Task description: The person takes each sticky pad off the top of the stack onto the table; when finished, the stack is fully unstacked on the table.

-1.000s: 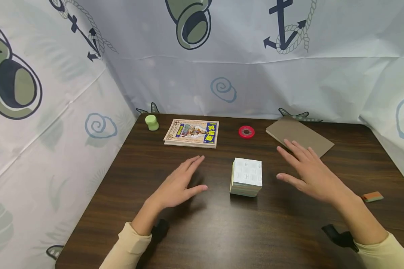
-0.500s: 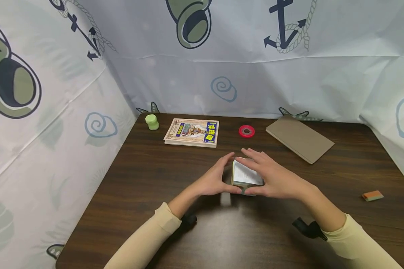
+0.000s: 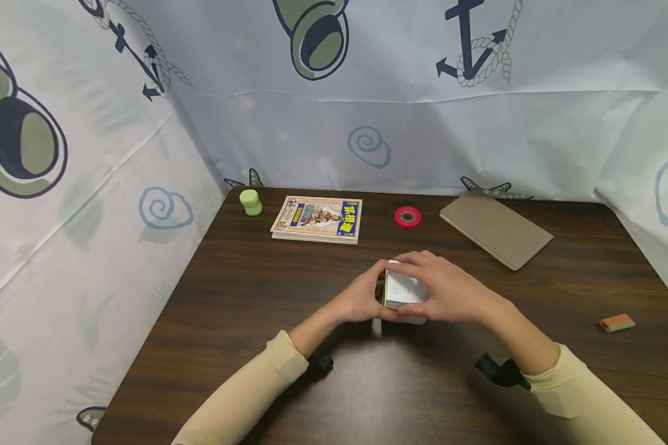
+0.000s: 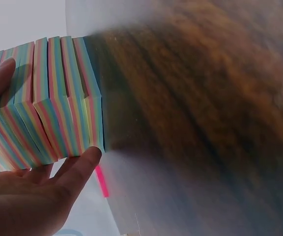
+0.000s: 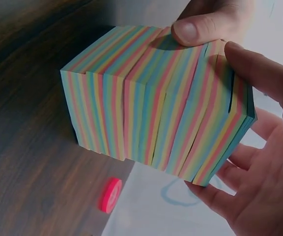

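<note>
A block of stacked sticky note pads (image 3: 401,289), white on top and striped in pastel colours along its sides, stands mid-table. My left hand (image 3: 359,301) grips it from the left, low down, with fingers beneath the striped edge in the left wrist view. From the right, my right hand (image 3: 453,289) holds the upper part, thumb on the near face and fingers on the far side. The right wrist view shows the right thumb (image 5: 259,69) at the block's end and the other hand's thumb further along the same face. Parts of the far side are hidden.
Along the back of the table (image 3: 245,266) lie a green waisted object (image 3: 250,202), a book (image 3: 317,220), a red ring-shaped object (image 3: 407,216) and a grey-brown notebook (image 3: 495,228). A small orange-and-green block (image 3: 616,322) lies at the right. Patterned cloth (image 3: 289,136) hangs behind.
Both hands have come inward from either side of the stack and now grip it. Over the last half second the right hand has moved slightly left and its fingers have tightened.
</note>
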### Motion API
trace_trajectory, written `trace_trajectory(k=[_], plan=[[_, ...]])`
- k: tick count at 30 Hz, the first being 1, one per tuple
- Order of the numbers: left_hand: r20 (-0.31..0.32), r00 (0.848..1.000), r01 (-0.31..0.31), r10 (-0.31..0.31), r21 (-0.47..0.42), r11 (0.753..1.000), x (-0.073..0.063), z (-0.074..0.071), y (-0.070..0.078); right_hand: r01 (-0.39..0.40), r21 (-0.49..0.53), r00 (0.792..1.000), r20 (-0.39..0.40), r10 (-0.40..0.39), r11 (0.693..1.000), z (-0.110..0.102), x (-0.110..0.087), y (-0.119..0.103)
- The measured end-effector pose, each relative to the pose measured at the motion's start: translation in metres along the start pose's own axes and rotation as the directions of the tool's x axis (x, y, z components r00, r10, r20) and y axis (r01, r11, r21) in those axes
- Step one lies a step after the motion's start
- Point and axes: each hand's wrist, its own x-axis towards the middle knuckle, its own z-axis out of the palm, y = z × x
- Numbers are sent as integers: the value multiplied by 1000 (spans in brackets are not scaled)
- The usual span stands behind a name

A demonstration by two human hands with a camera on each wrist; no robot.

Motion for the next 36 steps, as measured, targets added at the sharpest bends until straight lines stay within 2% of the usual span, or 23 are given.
trace_trajectory(k=[5, 9, 12, 16, 20, 24, 29, 36], plan=[[4, 1000, 3, -3, 50, 999, -1, -1, 1, -6, -8, 1000, 2, 6, 1000, -6, 1, -1], [3, 1000, 9, -9, 61, 998, 0, 0, 2, -21, 16, 999, -36, 21, 1000, -21, -1, 5], [-4, 1000, 13, -13, 53, 999, 1, 0, 2, -61, 49, 996, -69, 64, 997, -34, -2, 21], [-9, 1000, 29, -28, 58, 998, 2, 0, 1, -152, 77, 984, -84, 158, 985, -38, -2, 59], [-9, 999, 34, -34, 57, 998, 2, 0, 1, -207, 81, 975, -66, 213, 975, -23, -2, 95], [-2, 999, 47, -47, 50, 998, 1, -1, 2, -200, 73, 980, -5, 201, 977, 3, 1, 115], [2, 999, 43, -43, 57, 997, 1, -1, 2, -223, 63, 975, 32, 221, 973, 26, 6, 123], [6, 999, 43, -44, 56, 997, 1, -1, 1, -247, 10, 969, 33, 247, 969, 39, 6, 126]])
